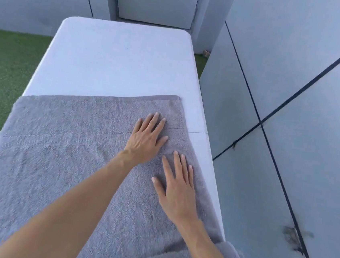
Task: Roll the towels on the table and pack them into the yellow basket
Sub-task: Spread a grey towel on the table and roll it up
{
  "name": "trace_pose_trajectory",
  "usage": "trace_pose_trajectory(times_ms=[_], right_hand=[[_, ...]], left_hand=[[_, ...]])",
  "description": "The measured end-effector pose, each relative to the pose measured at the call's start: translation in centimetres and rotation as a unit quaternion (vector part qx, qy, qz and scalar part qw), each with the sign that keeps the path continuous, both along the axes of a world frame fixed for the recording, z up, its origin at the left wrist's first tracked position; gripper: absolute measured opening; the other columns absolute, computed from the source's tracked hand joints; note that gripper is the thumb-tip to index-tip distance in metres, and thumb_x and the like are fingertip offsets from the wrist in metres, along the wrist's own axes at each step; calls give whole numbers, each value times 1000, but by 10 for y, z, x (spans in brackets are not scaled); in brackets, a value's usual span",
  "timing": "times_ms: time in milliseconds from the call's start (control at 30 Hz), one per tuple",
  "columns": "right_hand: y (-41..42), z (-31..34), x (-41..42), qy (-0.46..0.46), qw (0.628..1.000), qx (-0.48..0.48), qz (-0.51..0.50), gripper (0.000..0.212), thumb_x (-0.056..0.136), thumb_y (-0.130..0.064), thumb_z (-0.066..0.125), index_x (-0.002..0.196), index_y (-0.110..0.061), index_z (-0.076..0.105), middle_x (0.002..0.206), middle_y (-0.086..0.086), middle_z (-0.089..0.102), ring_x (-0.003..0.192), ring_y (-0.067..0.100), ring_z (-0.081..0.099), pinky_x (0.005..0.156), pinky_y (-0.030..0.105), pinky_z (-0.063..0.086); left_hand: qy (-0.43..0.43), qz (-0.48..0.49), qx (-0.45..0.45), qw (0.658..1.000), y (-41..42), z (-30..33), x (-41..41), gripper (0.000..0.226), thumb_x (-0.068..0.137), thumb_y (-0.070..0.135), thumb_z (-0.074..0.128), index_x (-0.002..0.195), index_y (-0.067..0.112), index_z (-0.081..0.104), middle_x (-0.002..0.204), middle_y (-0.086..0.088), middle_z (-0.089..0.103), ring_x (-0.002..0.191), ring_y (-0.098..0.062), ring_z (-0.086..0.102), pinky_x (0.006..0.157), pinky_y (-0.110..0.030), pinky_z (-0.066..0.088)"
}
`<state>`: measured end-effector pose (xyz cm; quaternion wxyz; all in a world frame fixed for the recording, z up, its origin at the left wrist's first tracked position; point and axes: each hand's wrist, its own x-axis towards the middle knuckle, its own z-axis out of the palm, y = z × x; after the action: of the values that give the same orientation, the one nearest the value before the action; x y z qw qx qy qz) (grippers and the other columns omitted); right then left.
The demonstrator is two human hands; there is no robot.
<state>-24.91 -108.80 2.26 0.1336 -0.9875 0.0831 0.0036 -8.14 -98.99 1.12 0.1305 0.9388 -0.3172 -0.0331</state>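
We look down at a grey towel (63,159) spread flat over the near part of a white table (117,60), and it covers that near end almost from side to side. Its far edge runs across the table, with the far right corner lying just short of the table's right edge. Our left hand (145,141) lies palm down on the towel near that far right corner, fingers straight and a little spread, gripping nothing. Our right hand (176,189) lies just beside it, nearer to us and closer to the right edge, also flat on the cloth with the fingers straight and slightly apart, thumb out to the left. The two hands are close but not touching. Both bare forearms reach in from the bottom of the view. On the near right the towel hangs over the table's edge in a soft bunch. Green turf (5,65) covers the ground left of the table, and grey wall panels (293,100) with dark seams stand along the right. The far half of the table is bare white.
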Motion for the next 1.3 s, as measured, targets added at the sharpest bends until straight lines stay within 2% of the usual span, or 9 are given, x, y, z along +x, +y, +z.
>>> trace_pose_trajectory(times_ms=[167, 400, 567, 767, 1000, 1100, 1167, 1233, 1300], right_hand=[[-14, -2, 0, 1, 1000, -29, -9, 59, 99, -57, 22, 152, -31, 19, 162, 1, 4, 149, 18, -2, 120, 41, 8], [-52, -1, -3, 16, 996, -47, -70, 62, 97, -61, 19, 152, -35, 9, 162, 0, -3, 148, 18, -9, 121, 42, 9], [-69, -3, -10, 28, 990, -17, -135, 64, 96, -64, 13, 152, -37, -3, 161, -1, -11, 147, 19, -15, 121, 41, 4], [-68, -1, -10, 35, 987, 12, -153, 64, 96, -64, 13, 151, -37, -5, 162, 4, -7, 148, 23, -10, 121, 46, 5], [-50, 23, -40, 57, 990, 53, -120, 64, 97, -58, 28, 152, -32, 10, 161, 6, -4, 149, 25, -4, 120, 45, 10], [-35, 43, -72, 90, 989, 71, -88, 65, 92, -62, 21, 150, -32, 17, 161, 4, -4, 148, 21, -8, 120, 40, 3], [-21, 59, -99, 99, 988, 95, -68, 75, 84, -69, 10, 148, -33, 25, 160, 1, 4, 148, 19, -2, 120, 37, 6], [-11, 73, -129, 97, 987, 112, -61, 86, 79, -78, 2, 144, -33, 36, 156, -3, 20, 145, 16, 14, 118, 35, 15], [-5, 83, -158, 72, 988, 116, -66, 83, 81, -80, 11, 137, -31, 47, 145, -7, 38, 138, 14, 30, 114, 35, 25]], left_hand=[[-46, -9, 11, 999, -22, -10, 3, 63, 98, 52, 11, 153, 20, 14, 161, -6, 9, 148, -27, 5, 119, -49, 10], [-48, -54, 2, 997, -80, -13, 10, 62, 100, 51, 14, 153, 20, 12, 161, -7, 8, 148, -28, 3, 120, -47, 7], [-54, -103, 7, 993, -128, -11, 7, 60, 100, 49, 19, 151, 17, 22, 159, -10, 16, 147, -30, 10, 119, -48, 9], [-23, -123, -21, 992, -121, -2, 2, 59, 100, 48, 26, 150, 15, 26, 159, -9, 16, 148, -26, 9, 120, -48, 11], [21, -93, -50, 994, -13, 27, -61, 61, 101, 51, 24, 153, 22, 14, 161, -3, 3, 148, -18, -5, 121, -44, 0], [58, -52, -37, 996, 66, 34, -101, 62, 98, 57, 22, 152, 25, 18, 161, 2, 4, 148, -13, -4, 121, -42, 3], [90, -10, -19, 996, 128, 38, -133, 64, 96, 62, 17, 149, 27, 29, 160, 5, 14, 148, -10, 1, 121, -42, 5], [82, 39, -12, 996, 190, 51, -169, 64, 95, 63, 15, 138, 29, 46, 151, 7, 36, 146, -11, 18, 121, -43, 8], [29, 102, -18, 994, 248, 71, -207, 60, 96, 59, 18, 124, 25, 58, 134, 3, 53, 135, -22, 41, 115, -47, 21]])
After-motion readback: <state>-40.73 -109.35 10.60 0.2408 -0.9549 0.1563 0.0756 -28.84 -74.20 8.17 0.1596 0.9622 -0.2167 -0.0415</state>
